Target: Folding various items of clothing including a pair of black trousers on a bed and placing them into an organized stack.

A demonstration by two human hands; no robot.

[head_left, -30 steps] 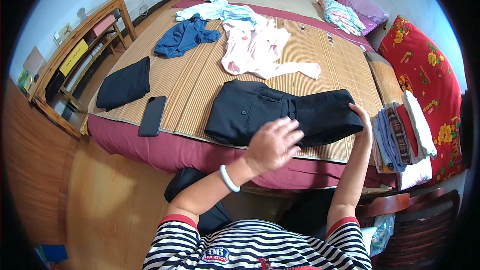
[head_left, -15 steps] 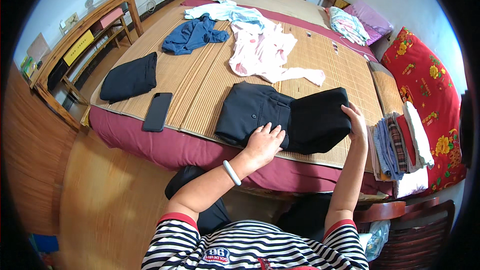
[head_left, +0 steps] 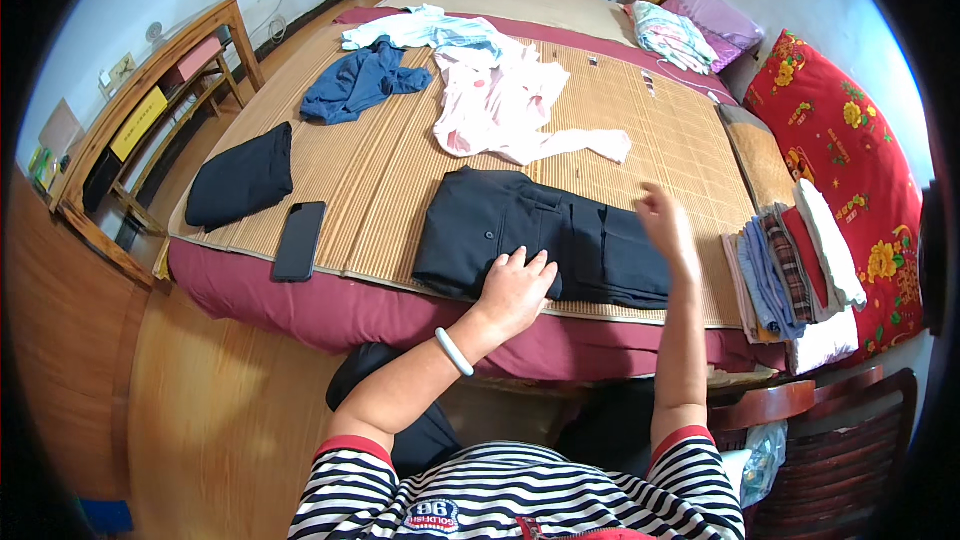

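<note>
Folded black trousers (head_left: 470,230) lie across the front of the bamboo mat, a buttoned pocket showing near their left end. My left hand (head_left: 517,290) rests flat on the middle of them, fingers stretched out, a pale bangle (head_left: 454,352) on its wrist. Above the trousers' right end, my right hand (head_left: 668,230) is raised, its fingers curled in and slightly blurred. No cloth shows in its grip. A black phone (head_left: 298,242) and another folded black garment (head_left: 240,176) lie to the left.
Beyond the trousers are a pink garment (head_left: 490,105), a dark blue one (head_left: 360,85) and a light blue one (head_left: 425,28). A stack of folded clothes (head_left: 790,265) stands at the right, beside a red floral cushion (head_left: 850,150). A wooden chair (head_left: 840,440) is at lower right.
The raised right part of the trousers now lies flat on the mat. My right hand has let go of it and moved left and up; my left hand stays on the fabric.
</note>
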